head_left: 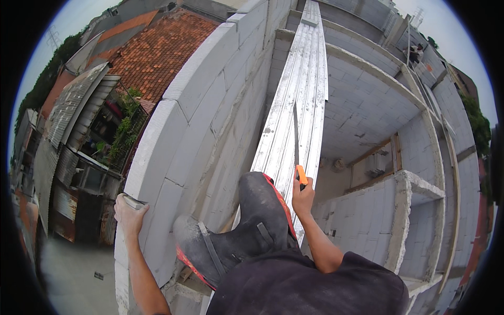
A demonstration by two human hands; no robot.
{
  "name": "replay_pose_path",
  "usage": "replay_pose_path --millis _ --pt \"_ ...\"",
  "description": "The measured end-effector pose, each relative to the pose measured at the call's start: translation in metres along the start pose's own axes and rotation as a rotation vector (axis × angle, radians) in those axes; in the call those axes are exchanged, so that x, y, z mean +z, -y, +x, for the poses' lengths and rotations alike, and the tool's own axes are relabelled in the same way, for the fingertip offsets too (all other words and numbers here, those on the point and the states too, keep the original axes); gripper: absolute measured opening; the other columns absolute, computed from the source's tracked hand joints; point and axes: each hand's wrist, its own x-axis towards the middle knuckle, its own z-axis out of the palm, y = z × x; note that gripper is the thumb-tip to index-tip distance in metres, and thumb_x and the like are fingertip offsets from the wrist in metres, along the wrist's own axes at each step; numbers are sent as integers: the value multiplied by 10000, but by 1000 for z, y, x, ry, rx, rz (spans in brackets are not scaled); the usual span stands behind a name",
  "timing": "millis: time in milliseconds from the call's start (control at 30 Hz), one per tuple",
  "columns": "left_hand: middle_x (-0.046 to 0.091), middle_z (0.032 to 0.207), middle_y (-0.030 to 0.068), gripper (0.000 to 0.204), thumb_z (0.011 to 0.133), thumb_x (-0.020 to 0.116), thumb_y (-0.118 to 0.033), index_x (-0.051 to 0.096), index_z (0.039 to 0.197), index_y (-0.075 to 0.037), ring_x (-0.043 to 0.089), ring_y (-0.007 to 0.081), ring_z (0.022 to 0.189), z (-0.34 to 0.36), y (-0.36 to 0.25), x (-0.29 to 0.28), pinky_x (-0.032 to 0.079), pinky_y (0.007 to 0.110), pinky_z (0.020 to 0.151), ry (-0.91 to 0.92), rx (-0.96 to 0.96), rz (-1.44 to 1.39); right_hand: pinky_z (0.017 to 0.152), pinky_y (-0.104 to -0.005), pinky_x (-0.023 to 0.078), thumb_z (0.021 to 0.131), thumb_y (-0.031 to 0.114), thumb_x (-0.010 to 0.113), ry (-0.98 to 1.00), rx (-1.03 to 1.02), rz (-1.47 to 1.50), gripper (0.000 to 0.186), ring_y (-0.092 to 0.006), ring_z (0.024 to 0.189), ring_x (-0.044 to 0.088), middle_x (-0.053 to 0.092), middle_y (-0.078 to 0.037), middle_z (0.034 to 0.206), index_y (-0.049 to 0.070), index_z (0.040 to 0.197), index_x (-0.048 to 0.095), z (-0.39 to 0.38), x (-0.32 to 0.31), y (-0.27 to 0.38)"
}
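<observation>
My right hand (303, 198) is closed round the orange and black handle of a hand saw (296, 139). Its long thin blade points up and away over a silvery ribbed metal plank (281, 115). On the left, my left hand (129, 215) rests at the outer edge of a pale grey block wall (157, 152). Its fingers are bent round a small flat grey piece (134, 202), whose kind I cannot make out. Between my hands are my bent legs in dark, dusty trousers with red-orange trim (262, 226).
A small grey block (309, 22) lies toward the plank's far end. Right of the plank, deep walled rooms drop away below narrow concrete beams (378, 65). Beyond the left wall lie tiled roofs (163, 52) and a drop. Another person (416, 53) is far off at right.
</observation>
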Motion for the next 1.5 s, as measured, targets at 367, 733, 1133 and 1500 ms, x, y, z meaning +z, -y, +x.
replay_pose_path --millis 367,733,1133,1500 --pt "635 1236 269 780 727 884 -341 548 1346 -6 585 450 1199 14 15 -7 465 527 1025 123 0 -223 668 -531 507 1009 247 665 24 -63 -132 289 -471 754 705 691 -251 774 9 1139 565 -1 4 -37" --pt "715 1042 278 673 666 884 -334 651 1175 39 685 445 998 14 22 -7 530 501 899 44 74 -284 694 -547 502 1014 272 653 119 -40 -204 308 -503 809 690 689 -275 812 1 1130 565 -10 23 -48" --pt "652 1200 213 707 682 870 -355 608 1238 -6 576 409 1188 10 12 1 465 495 1022 48 25 -192 745 -601 495 1015 309 630 237 6 -200 351 -525 849 687 709 -294 867 4 1174 563 -13 44 -71" --pt "531 1497 254 1168 621 908 -583 463 1536 -9 479 417 1415 17 23 -4 396 523 1176 121 82 -129 523 -232 450 1126 168 530 325 -267 543 201 -66 583 506 548 -49 793 2 1224 476 -48 -12 91"
